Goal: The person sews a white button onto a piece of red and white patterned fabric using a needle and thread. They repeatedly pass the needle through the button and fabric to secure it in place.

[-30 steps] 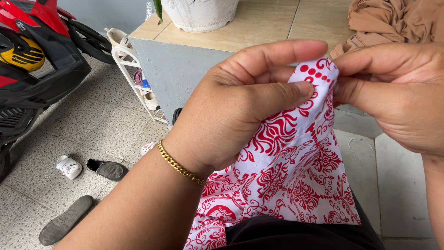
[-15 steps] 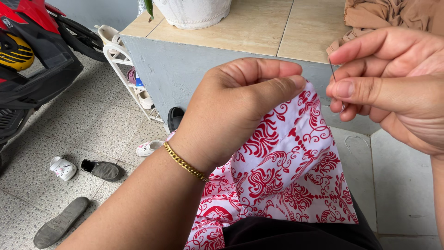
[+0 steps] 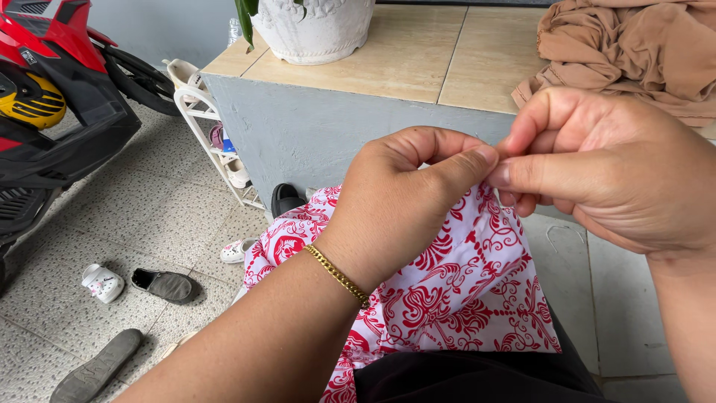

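Left hand (image 3: pixel 395 205) pinches red-white cloth (image 3: pixel 462 291); right hand (image 3: pixel 604 168) fingertips pinched at cloth edge.

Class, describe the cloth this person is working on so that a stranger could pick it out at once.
Start at the grey ledge with the white plant pot. Below it, both hands pinch a cloth draped over the lap. Unlike the plain tan fabric heaped on the ledge, it is white with red swirling patterns.
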